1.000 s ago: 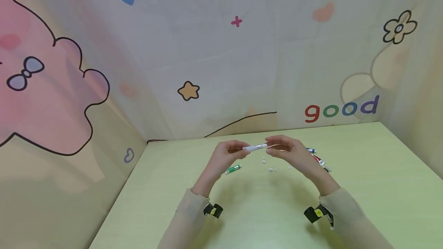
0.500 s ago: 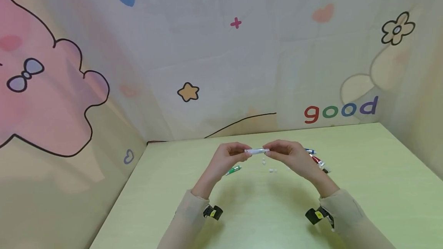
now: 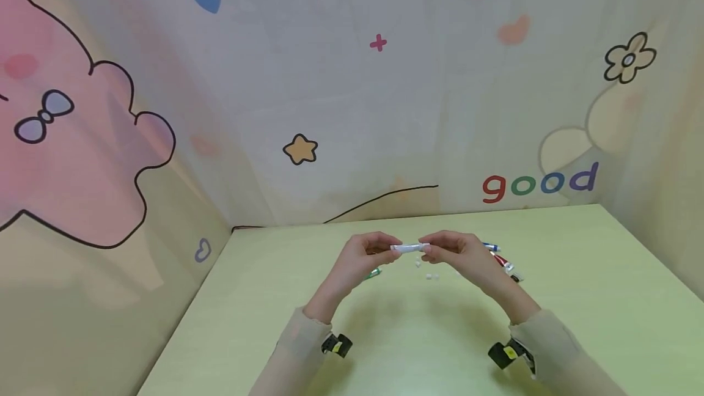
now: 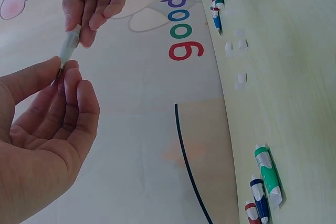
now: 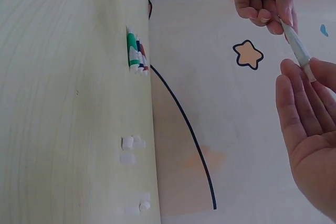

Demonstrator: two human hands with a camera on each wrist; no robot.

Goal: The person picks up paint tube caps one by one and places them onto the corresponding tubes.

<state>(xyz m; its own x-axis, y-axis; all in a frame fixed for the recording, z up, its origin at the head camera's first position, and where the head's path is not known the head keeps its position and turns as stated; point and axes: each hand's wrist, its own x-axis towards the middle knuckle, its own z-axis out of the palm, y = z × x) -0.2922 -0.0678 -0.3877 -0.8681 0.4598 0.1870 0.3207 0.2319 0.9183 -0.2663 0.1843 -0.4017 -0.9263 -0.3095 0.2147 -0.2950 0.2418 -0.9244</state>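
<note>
A small white paint tube is held up level above the table, between my two hands. My left hand pinches its flat end between thumb and fingertips. My right hand pinches the other, narrower end, where a white tip shows between thumb and forefinger. The remaining fingers of both hands curve loosely beside the tube. On the table beyond the left hand lie a green tube, a blue tube and a red tube, side by side. In the head view the left hand partly covers this group.
Several small white caps lie scattered on the pale green table behind the tube. A second group of tubes, red and blue among them, lies past my right hand. A printed curtain stands behind the table.
My right hand has come in from just off the tube's tip and now pinches it. The tube has levelled and appears slightly lower in the head view.
</note>
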